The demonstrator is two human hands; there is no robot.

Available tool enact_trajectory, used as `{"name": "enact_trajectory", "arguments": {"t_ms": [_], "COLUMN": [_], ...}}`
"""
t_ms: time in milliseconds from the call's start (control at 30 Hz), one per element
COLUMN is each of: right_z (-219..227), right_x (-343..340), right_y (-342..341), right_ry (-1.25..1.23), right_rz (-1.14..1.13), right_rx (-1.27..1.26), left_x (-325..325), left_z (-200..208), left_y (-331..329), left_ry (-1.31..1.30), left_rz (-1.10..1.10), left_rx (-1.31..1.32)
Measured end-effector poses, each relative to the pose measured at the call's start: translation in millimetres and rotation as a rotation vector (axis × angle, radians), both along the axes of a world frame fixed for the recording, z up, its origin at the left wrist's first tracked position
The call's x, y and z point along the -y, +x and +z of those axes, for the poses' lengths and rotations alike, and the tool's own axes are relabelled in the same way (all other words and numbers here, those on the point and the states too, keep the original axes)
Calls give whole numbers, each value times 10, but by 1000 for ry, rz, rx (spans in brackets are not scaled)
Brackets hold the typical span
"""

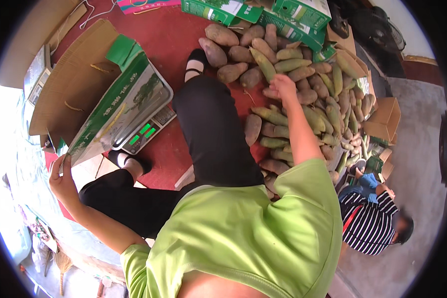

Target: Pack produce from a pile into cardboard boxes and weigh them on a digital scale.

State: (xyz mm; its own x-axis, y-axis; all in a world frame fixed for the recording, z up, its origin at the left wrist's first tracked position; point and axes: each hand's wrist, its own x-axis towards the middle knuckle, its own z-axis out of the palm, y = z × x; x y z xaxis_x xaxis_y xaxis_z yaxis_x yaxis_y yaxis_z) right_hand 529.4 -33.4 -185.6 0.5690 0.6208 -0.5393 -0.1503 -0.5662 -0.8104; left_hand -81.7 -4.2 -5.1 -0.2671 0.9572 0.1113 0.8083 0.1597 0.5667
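At ten o'clock, one scale (146, 131) and one carton (74, 89) are standing; at two, dozens of overlapping tubers (301, 73) are defying an exact count. One left hand (64, 183), one right hand (283, 88) and, at four, one other person (370, 218) are showing.

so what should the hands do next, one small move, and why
Probably secure the long yellow-green tuber with the right hand: it is at the tuber's near end, though its grip is unclear, and the left hand holds the edge of the open green-and-brown cardboard box.
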Motion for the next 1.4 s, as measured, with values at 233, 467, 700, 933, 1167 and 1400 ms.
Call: {"name": "enact_trajectory", "arguments": {"t_ms": [233,467,700,933,1167,1400], "right_z": [-907,-1056,-694,-775,-773,-281], "right_x": [1300,1639,1643,1807,1830,1182], "right_y": [8,-232,-139,-168,-7,43], "right_ry": [-205,-308,-845,-873,-756,-283], "right_rz": [183,641,1004,1269,1219,600], "right_rx": [168,946,1220,1274,1300,1043], "left_x": [-8,-14,-65,-12,-7,14], "left_z": [-23,-72,-78,-55,83,89], "left_y": [-47,-89,-38,-64,172,193], "left_ry": [-16,12,-2,52,58,97], "left_rz": [29,22,29,34,15,20], "left_rx": [19,53,27,-62,-62,-83]}}
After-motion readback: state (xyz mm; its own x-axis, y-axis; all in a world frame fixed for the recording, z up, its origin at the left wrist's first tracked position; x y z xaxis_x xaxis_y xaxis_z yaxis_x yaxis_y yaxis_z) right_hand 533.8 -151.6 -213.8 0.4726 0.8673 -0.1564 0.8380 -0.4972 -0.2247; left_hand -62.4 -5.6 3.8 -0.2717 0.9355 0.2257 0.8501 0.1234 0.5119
